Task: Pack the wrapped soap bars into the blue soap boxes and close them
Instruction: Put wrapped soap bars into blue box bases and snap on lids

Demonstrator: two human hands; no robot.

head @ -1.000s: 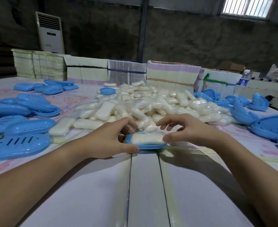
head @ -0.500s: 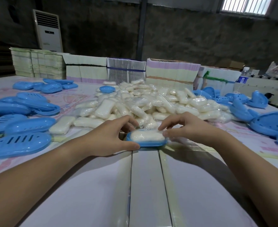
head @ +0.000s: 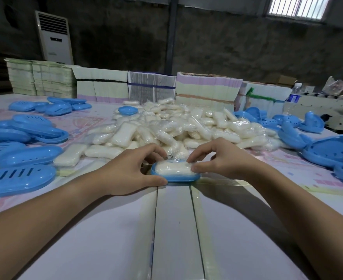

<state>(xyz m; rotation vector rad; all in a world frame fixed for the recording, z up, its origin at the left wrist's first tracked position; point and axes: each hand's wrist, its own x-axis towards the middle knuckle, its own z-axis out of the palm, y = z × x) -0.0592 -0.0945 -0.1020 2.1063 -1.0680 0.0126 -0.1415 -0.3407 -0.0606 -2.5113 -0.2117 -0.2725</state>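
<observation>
Head view: left hand (head: pixel 130 168) grips blue soap box base (head: pixel 176 177); right hand (head: pixel 221 160) pinches the wrapped soap bar (head: pixel 174 168) lying in it; soap pile (head: pixel 176 126) behind

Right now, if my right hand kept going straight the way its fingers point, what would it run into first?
The right hand points left, its fingertips already on the wrapped soap bar in the blue soap box. Pushing on, it would press along that bar, then likely meet the left hand at the other end.
</observation>
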